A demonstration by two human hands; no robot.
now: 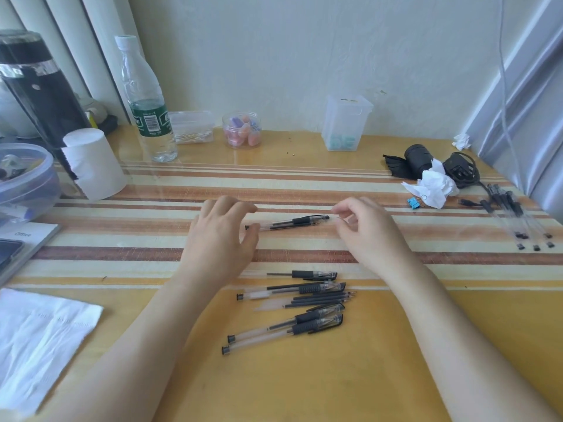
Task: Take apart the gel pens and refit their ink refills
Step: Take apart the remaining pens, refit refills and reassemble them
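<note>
Head view: gel pen [289, 223] lay crosswise, cap rightward (slightly away). Left hand [221, 236] and right hand [365, 229] curled at its ends; grips unclear.

Open striped mat [304, 178] lies beyond the hands; pen pile [292, 309] obstructs near side, paper roll [94, 162] the left.
</note>
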